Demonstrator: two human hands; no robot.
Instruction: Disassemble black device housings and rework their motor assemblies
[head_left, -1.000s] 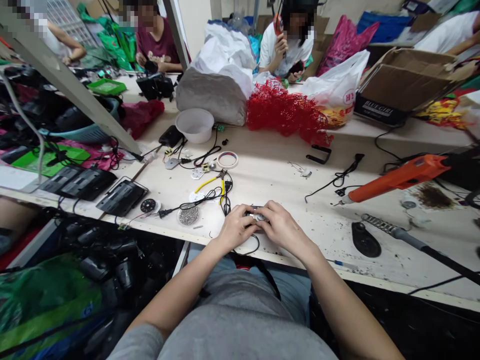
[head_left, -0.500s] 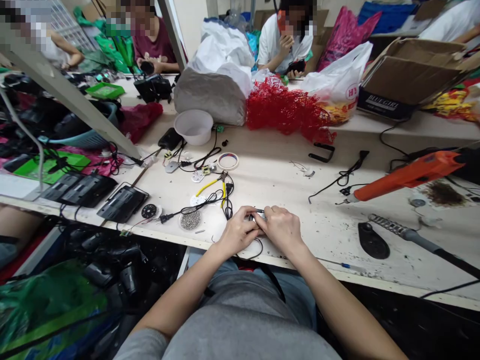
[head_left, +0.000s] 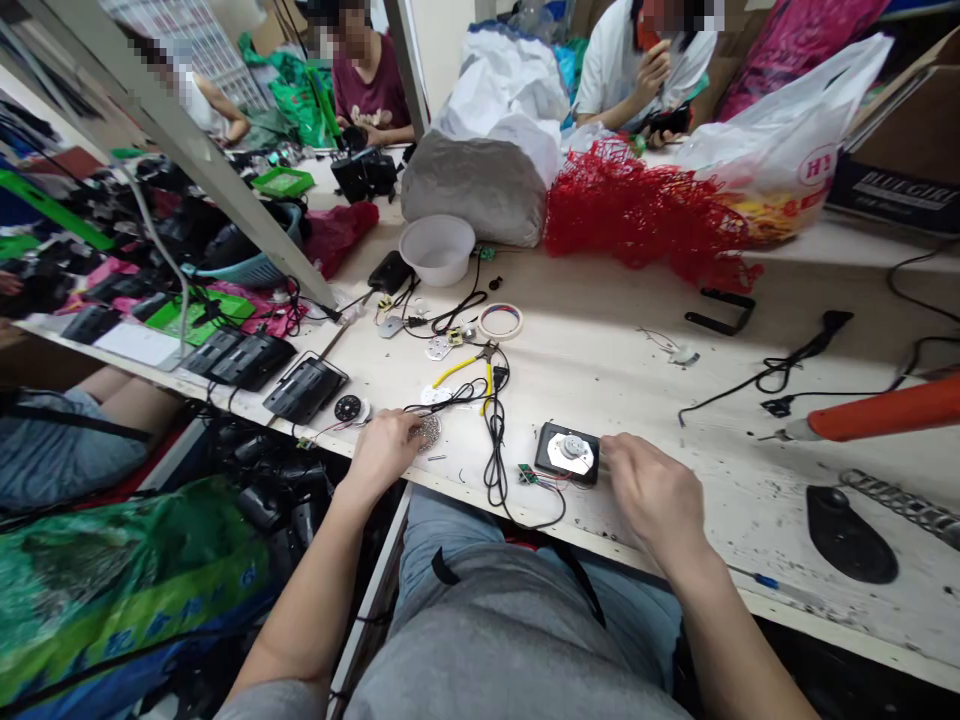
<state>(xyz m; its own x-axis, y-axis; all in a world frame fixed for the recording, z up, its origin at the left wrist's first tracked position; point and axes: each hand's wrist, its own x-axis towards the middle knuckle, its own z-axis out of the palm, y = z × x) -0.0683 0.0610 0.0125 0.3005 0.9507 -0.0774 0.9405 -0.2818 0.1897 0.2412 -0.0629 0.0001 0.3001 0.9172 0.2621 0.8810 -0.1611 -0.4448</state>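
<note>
My left hand (head_left: 386, 445) reaches into a small round dish of metal screws (head_left: 428, 433). Its fingertips are pinched together among them; whatever they hold is hidden. At the table's front, my right hand (head_left: 656, 490) has curled fingers closed on the right edge of a flat black housing (head_left: 551, 463). On the housing sits a white plate with a round metal motor (head_left: 574, 447). Thin wires run from it to a small green circuit board (head_left: 528, 474). A black power cord (head_left: 495, 462) lies looped to the left of the housing.
Yellow-handled cutters (head_left: 457, 371), a tape roll (head_left: 501, 321) and a white bowl (head_left: 437, 250) lie farther back. An orange tool (head_left: 885, 408) reaches in from the right, near a black teardrop-shaped part (head_left: 847, 535). Black housings (head_left: 306, 388) stand left. Co-workers sit across the table.
My hands have moved apart. The left went to the screw dish; the right stays at the housing, which is now uncovered on the table. The view has shifted, so things appear farther right.
</note>
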